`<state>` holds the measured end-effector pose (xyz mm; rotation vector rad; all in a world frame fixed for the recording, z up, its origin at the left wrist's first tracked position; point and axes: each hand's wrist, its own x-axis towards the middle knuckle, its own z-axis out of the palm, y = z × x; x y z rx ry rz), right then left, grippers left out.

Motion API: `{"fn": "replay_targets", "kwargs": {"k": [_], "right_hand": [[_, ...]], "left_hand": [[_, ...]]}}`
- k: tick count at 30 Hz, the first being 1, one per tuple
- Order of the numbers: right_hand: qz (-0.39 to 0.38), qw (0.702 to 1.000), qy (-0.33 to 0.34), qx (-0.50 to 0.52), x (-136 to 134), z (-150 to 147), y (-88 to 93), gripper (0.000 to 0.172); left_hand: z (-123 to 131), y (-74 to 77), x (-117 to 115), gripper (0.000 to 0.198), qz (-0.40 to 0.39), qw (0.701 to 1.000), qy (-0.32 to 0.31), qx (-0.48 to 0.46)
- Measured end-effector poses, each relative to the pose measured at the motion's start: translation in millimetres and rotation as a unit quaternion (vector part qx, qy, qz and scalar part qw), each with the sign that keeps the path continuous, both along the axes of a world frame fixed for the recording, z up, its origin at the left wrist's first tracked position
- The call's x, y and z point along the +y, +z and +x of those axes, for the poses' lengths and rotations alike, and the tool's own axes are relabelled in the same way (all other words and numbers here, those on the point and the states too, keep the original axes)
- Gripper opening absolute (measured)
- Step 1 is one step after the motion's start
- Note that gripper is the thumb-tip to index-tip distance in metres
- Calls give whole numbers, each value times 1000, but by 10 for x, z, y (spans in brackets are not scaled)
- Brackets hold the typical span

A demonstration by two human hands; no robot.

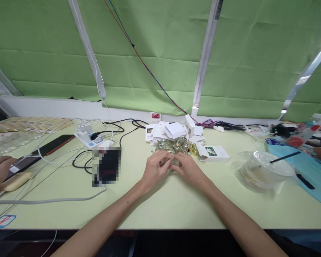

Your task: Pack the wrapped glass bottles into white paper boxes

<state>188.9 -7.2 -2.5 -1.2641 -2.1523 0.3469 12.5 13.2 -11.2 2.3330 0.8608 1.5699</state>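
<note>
Here, left hand [155, 167] and right hand [189, 169]: fingers curled narrow, thumbs nearly meeting; whether either grips a piece, cannot tell. Under and just beyond them: shiny clear pieces [164, 145], heaped. Behind that heap: white cartons [173, 130]. Beyond the right hand, rightward: gold-coloured pieces [194, 150]. Handling, as judged: light fingertips, one piece at a time, wrists low over the worktop [166, 210], lest the heap scatter

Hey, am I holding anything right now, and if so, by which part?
That can't be told: the left grip and right grip come together at the shiny, clear pieces, hiding whatever may be between them.
</note>
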Motion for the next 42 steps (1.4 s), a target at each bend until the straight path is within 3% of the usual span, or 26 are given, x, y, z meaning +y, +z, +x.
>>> {"fn": "replay_targets", "kwargs": {"k": [16, 24, 42], "right_hand": [[4, 1000, 12, 15, 9, -24, -16, 13], [3, 1000, 15, 21, 23, -12, -50, 13], [-8, 1000, 10, 9, -30, -22, 27, 14]], "left_hand": [[-29, 29, -2, 14, 23, 1000, -4, 21], [-38, 14, 17, 12, 74, 997, -3, 37], [-15, 102, -62, 13, 13, 1000, -10, 2]]}}
